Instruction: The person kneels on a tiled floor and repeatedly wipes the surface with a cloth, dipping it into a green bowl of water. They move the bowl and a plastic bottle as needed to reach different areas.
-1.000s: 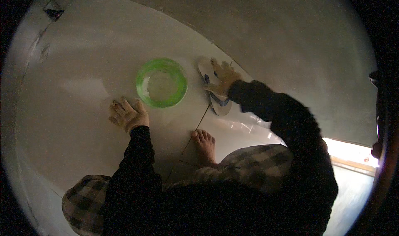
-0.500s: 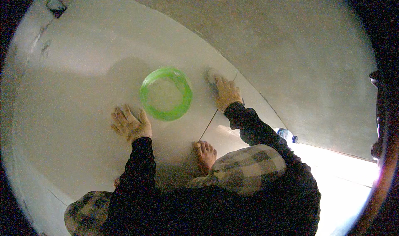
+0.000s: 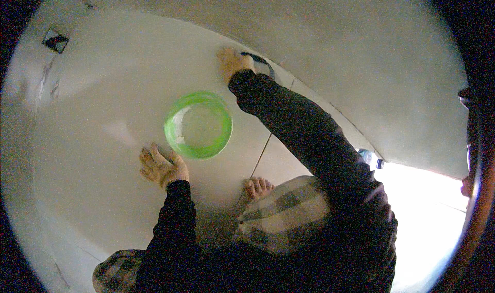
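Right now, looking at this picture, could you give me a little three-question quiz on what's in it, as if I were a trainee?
1. True or false: the left hand lies flat on the pale floor.
2. Which thing lies between the two hands? A) a green basin B) a red bucket C) a metal pan
3. Fill in: the right hand reaches out to a dark flat thing at the foot of the ____.

Key
1. True: it rests palm down, fingers spread, beside the basin.
2. A
3. wall. Whether the hand grips the thing or only presses on it cannot be told.
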The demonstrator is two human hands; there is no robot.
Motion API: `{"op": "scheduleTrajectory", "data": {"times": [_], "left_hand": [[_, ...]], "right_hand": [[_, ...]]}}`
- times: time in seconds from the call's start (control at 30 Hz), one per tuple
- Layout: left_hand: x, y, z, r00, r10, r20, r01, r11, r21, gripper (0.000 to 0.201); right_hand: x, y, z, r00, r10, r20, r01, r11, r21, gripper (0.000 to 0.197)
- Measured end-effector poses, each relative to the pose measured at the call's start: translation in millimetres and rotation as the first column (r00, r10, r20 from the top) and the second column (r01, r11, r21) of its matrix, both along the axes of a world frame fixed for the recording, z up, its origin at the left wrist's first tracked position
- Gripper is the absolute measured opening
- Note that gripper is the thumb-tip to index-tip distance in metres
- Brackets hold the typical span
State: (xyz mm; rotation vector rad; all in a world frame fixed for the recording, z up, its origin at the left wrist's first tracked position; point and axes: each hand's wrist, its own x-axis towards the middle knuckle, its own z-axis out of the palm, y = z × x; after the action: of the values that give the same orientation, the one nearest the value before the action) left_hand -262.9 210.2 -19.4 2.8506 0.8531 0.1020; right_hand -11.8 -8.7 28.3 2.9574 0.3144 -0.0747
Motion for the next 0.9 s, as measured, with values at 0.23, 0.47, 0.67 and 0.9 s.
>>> {"op": "scheduleTrajectory", "data": {"times": [0.23, 0.47, 0.67, 0.9], "left_hand": [[6.5, 27.2, 6.3, 0.997, -0.04, 0.072, 0.035, 0.996, 0.076, 0.058], [20.6, 29.9, 36.9, 1.0, 0.027, 0.01, -0.027, 0.999, 0.033, 0.061], [29.8, 16.1, 43.8, 0.999, 0.015, -0.037, -0.012, 0.997, 0.074, 0.06], [49.6, -6.0, 23.4, 0.999, -0.045, -0.024, 0.047, 0.996, 0.076, 0.064]], "right_hand": [[6.6, -29.6, 17.9, 0.994, -0.085, -0.075, 0.088, 0.996, 0.033, 0.041], [-57.3, -120.6, 42.0, 0.996, -0.073, -0.055, 0.069, 0.996, -0.059, 0.04], [-66.7, -153.9, 77.7, 0.896, -0.418, -0.151, 0.41, 0.908, -0.083, 0.042], [-53.8, -139.8, 92.9, 0.874, -0.371, -0.315, 0.331, 0.928, -0.172, 0.045]]}}
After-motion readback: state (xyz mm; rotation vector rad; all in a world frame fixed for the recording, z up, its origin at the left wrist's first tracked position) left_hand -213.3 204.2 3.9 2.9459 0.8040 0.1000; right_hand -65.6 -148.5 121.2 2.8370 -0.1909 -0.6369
